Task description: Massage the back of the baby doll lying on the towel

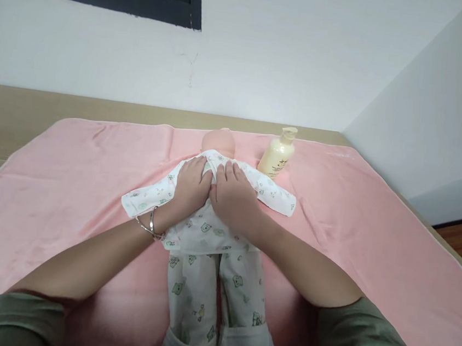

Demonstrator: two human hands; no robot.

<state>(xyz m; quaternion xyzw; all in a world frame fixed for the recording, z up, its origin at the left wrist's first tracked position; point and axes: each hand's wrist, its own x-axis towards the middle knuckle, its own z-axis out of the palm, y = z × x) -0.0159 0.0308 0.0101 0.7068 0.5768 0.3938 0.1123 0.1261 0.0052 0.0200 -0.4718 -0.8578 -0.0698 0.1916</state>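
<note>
Head cam: L hand (190,186) & R hand (235,198) lie unclenched atop doll's (219,142) printed shirt (207,230).

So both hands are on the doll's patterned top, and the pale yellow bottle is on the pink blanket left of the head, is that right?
Not quite: in the head camera view, the pale yellow bottle is right of the doll's head, not left. The rest holds: the left hand and right hand are on the patterned top, and the bottle is on the pink blanket.
</note>
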